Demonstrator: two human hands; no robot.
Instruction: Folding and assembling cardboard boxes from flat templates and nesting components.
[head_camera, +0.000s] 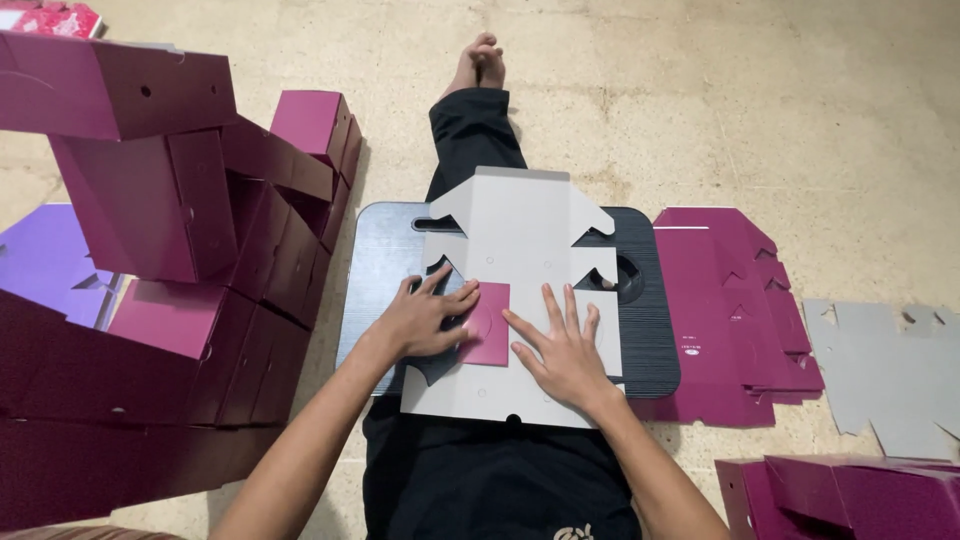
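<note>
A flat cardboard cutout (520, 290), grey side up, lies on a dark board (385, 255) across the person's lap, and one maroon flap (488, 322) is folded over onto its middle. The left hand (425, 318) lies on the cutout just left of the flap, its thumb and fingertips touching the flap's edge; this grip is released, fingers loosely spread. The right hand (560, 350) presses flat on the cutout just right of the flap, fingers splayed, clenched on nothing. The person sits on the floor (800, 100) with legs stretched forward. To the right, a stack of flat maroon cutouts (730, 310) lies beside a grey cutout (890, 370). To the left, folded maroon boxes (170, 250) are piled high, with more boxes (850, 495) at the lower right
</note>
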